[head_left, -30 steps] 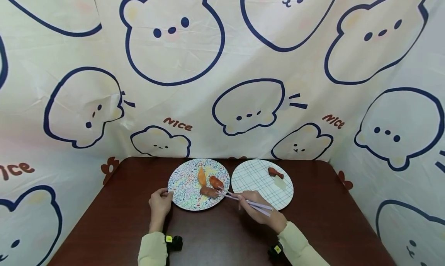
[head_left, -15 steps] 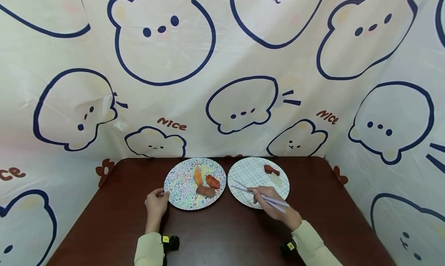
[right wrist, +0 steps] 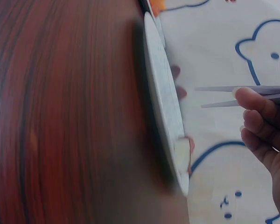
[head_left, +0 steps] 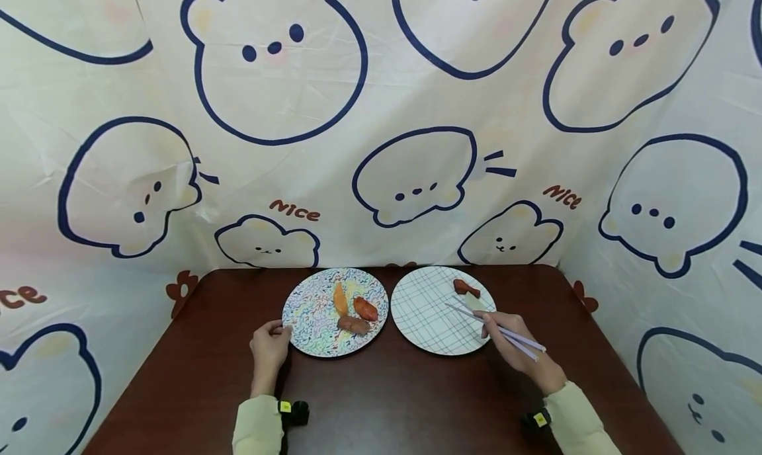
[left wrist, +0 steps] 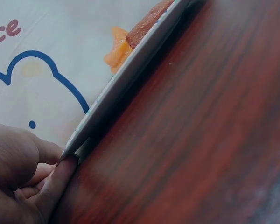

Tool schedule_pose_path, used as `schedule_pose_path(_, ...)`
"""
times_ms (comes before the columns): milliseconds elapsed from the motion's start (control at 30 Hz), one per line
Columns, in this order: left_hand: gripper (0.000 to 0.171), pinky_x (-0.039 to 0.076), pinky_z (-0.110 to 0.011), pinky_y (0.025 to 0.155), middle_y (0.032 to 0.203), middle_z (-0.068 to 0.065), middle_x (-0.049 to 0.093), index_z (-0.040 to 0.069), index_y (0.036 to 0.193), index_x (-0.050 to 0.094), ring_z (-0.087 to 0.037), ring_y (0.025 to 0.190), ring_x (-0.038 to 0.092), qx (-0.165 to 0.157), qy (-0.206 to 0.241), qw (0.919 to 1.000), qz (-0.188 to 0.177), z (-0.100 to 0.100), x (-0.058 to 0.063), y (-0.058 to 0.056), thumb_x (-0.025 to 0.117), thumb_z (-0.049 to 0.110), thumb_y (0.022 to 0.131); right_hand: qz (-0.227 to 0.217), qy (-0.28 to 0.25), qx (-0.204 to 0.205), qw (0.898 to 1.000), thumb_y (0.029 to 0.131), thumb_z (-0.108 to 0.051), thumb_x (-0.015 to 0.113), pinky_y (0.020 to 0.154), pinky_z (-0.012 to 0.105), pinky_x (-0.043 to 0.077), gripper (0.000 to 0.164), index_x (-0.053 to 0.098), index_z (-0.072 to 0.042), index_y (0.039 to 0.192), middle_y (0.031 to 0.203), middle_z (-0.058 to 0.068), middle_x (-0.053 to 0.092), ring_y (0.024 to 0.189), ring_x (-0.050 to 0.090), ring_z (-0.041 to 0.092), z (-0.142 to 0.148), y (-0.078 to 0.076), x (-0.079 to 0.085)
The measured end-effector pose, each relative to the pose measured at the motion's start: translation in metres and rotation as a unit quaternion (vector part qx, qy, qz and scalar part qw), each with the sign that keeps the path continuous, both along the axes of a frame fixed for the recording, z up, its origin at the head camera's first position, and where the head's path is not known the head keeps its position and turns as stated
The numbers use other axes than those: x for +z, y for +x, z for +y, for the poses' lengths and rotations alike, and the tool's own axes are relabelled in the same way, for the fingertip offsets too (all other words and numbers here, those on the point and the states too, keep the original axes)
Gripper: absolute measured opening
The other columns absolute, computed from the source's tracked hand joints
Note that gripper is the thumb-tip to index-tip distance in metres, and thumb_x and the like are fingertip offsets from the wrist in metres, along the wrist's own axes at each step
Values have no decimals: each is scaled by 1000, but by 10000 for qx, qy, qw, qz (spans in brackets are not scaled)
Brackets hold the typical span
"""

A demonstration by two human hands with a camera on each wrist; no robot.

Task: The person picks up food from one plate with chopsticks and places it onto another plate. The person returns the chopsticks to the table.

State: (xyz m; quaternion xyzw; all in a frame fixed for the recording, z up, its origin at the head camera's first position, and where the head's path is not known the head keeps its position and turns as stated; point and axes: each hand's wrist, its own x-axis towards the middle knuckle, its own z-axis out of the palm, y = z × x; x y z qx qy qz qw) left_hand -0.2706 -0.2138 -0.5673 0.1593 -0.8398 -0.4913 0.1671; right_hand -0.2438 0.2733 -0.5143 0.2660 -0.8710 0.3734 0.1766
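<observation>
In the head view my left hand [head_left: 269, 352] pinches the left rim of a multicolour speckled plate [head_left: 309, 316]; the left wrist view shows thumb and finger on its edge. On that plate lie a yellow-orange food piece [head_left: 340, 299], a reddish chicken-wing-like piece [head_left: 365, 308] and a brown meat piece [head_left: 353, 325]. My right hand [head_left: 518, 352] holds a pair of pale lilac chopsticks [right wrist: 219, 88] above the right part of a white grid-patterned plate [head_left: 423, 309]. Their tips are apart with nothing between them. A small drumstick [head_left: 466, 288] and a pale yellow-green piece [head_left: 474, 301], partly hidden, lie on this plate.
Both plates stand side by side near the back edge of a dark brown wooden table [head_left: 381, 402]. A white cloth [head_left: 417, 98] with bear drawings hangs behind the table and along both sides. Each wrist wears a small black camera [head_left: 300, 413].
My right hand has moved the chopsticks rightward, from the brown meat piece on the speckled plate to above the grid plate. The left hand keeps its hold on the rim. The view shifted slightly.
</observation>
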Motion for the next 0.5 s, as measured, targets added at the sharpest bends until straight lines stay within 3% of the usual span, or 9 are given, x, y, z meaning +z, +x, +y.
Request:
schedule_pose_path(133,32,46,-31,57,92,-19,62,-4,111,62,-26,76,61,15,9,10000,-20,1,-1,-1,61,19,89,-71,15,-278,9996,100,-18,42,44,19,34,30,66,-10,83,72,2,60,50,36,2,18,1,-3)
schedule_pose_path(233,32,47,-32,58,93,-20,62,-5,111,62,-27,77,61,3,24,10000,-56,1,-1,-1,60,19,89,-95,108,-350,9993,100,-17,42,44,19,34,34,63,-10,74,77,4,61,50,35,2,27,1,-5)
schedule_pose_path(333,33,48,-34,59,94,-20,62,-5,112,61,-28,78,61,-18,32,10000,-26,1,0,-1,59,19,90,-37,165,-419,9990,100,-17,43,43,19,35,32,66,-8,80,75,6,62,50,37,2,32,1,-5)
schedule_pose_path(500,34,49,-39,63,95,-20,61,-4,114,61,-29,80,62,-17,51,10000,-28,0,0,0,59,20,90,-264,195,-590,9977,100,-23,43,51,21,40,35,67,-9,79,92,11,68,63,50,7,36,3,-8)
